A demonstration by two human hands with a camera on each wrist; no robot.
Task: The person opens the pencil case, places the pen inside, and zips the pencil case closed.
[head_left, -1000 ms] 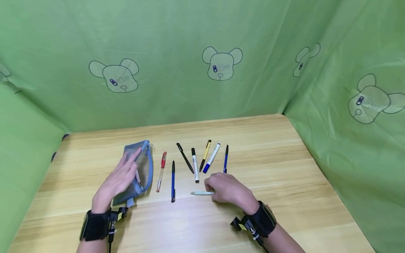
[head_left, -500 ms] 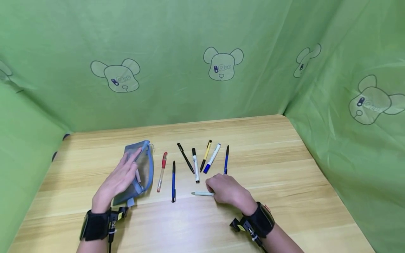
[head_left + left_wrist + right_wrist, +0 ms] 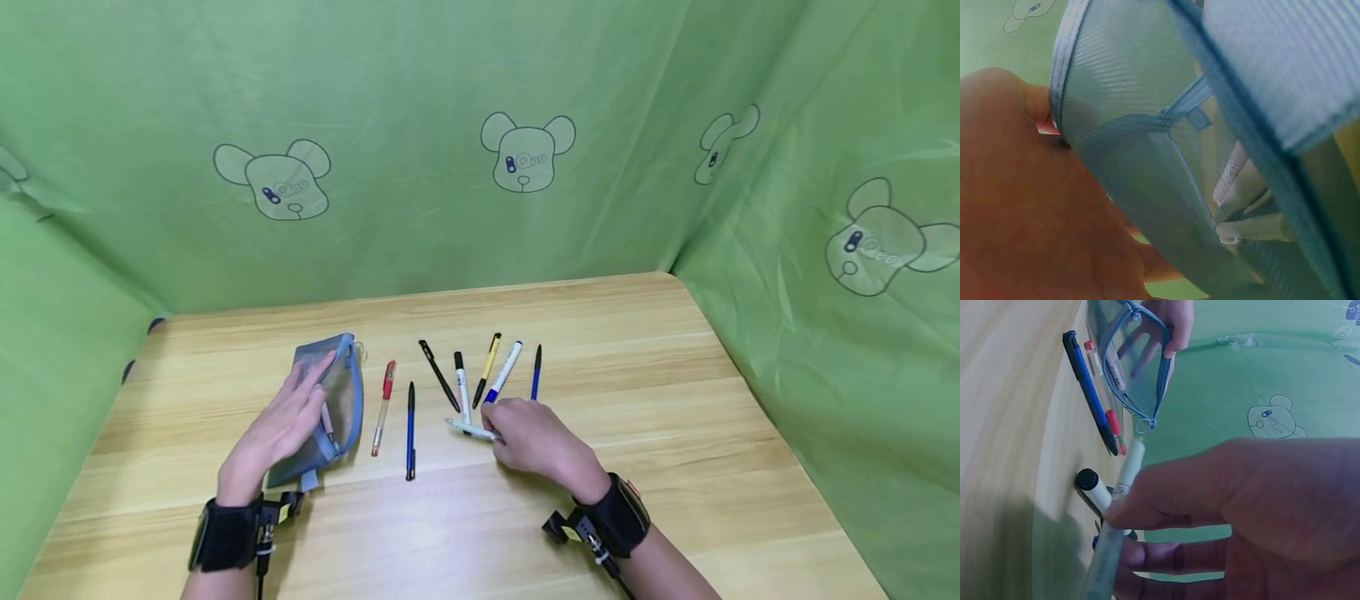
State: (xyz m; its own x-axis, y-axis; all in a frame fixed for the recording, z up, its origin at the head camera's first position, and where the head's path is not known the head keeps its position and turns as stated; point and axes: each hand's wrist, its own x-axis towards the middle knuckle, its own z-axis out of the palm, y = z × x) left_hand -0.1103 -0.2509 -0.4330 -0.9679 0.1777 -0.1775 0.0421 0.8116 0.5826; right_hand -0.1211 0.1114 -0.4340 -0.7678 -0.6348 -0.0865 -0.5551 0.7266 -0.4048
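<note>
My left hand [image 3: 281,421] holds the blue mesh pencil case [image 3: 357,408] by its far side, keeping it gaping. In the right wrist view the thumb hooks over the rim and the fingers spread behind the mesh. Several light-coloured pens [image 3: 1250,225] lie inside the case. My right hand [image 3: 536,437] pinches a pale green pen [image 3: 1110,550] between thumb and fingers, its tip pointing left. In the head view this pen crosses in front of the lower end of a white marker with a black cap [image 3: 461,375].
Left of that marker lie a red-capped gel pen [image 3: 387,387], a blue pen [image 3: 410,429] and a black pen [image 3: 438,375]. A yellow pen [image 3: 489,358], a blue-capped white marker [image 3: 506,367] and another blue pen [image 3: 536,371] lie beyond my right hand. Green curtains [image 3: 420,233] border the table.
My right hand has lifted the pale green pen from the table and shifted it slightly forward, over the black-capped marker's end. The left hand and pencil case have stayed put.
</note>
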